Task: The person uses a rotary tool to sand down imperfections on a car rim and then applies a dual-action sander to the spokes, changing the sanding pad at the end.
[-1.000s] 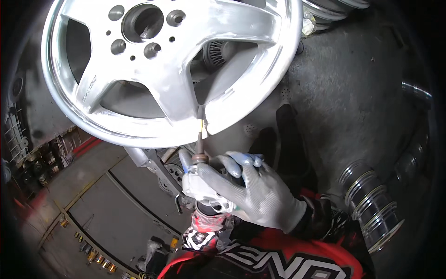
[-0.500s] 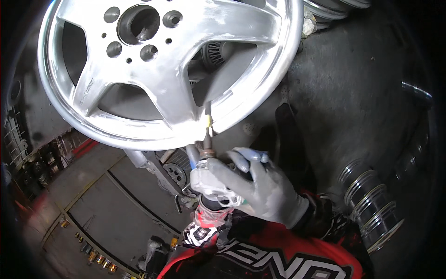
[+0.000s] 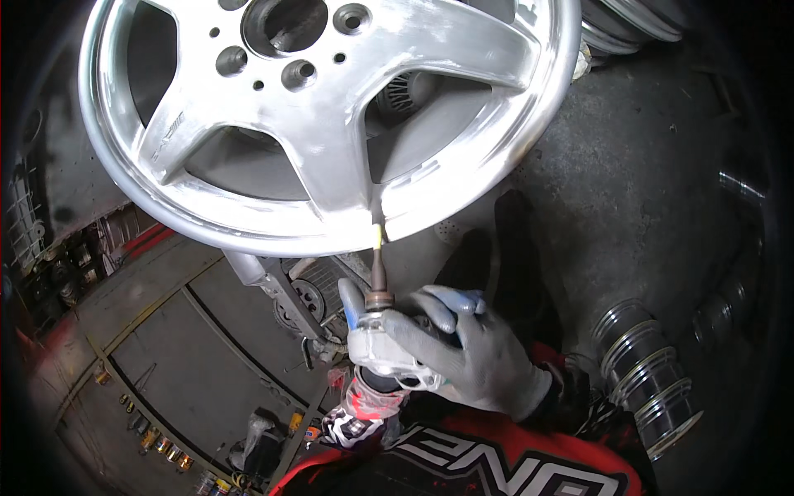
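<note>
At the near side of the silver wheel, the right hand grasps a grinder, its bit overlapping the metal. The left hand is mostly hidden behind; I cannot tell its grip.

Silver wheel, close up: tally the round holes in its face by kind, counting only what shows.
Round holes in the silver wheel:
Wide centre hole: 1 (cut off by the picture's top edge)
Bolt holes: 4 (one cut off by the top edge)
Small plain holes: 3
Total in view: 8
</note>
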`<state>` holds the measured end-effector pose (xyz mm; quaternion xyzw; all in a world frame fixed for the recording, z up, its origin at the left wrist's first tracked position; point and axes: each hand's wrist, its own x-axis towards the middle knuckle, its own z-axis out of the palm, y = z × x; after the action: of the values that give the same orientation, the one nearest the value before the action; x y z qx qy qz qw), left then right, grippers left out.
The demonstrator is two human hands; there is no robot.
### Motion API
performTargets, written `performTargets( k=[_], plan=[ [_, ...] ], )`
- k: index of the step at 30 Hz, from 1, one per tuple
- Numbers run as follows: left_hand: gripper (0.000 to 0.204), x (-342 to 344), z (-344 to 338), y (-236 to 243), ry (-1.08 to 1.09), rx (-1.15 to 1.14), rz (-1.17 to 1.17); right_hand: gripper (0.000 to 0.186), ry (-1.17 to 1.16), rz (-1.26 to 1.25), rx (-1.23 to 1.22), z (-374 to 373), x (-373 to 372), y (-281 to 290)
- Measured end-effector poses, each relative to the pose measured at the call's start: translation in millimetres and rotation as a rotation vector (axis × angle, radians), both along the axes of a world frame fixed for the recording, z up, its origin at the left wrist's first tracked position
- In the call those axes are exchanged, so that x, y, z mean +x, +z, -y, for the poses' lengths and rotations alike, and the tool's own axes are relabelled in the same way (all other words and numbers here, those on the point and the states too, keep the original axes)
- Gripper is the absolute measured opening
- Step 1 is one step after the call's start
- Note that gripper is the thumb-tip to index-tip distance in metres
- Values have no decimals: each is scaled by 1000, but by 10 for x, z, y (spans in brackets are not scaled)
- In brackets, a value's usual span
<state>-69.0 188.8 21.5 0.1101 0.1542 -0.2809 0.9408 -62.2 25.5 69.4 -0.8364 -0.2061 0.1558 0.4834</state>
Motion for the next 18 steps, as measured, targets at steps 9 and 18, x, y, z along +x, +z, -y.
performTargets(
  k=[9,18],
  plan=[
    [125,166,80,-75,24,-69,-9,66,-74,29,36,12,195,-16],
    [116,-24,73,22,48,117,-4,61,-4,38,2,34,11,22]
  ],
)
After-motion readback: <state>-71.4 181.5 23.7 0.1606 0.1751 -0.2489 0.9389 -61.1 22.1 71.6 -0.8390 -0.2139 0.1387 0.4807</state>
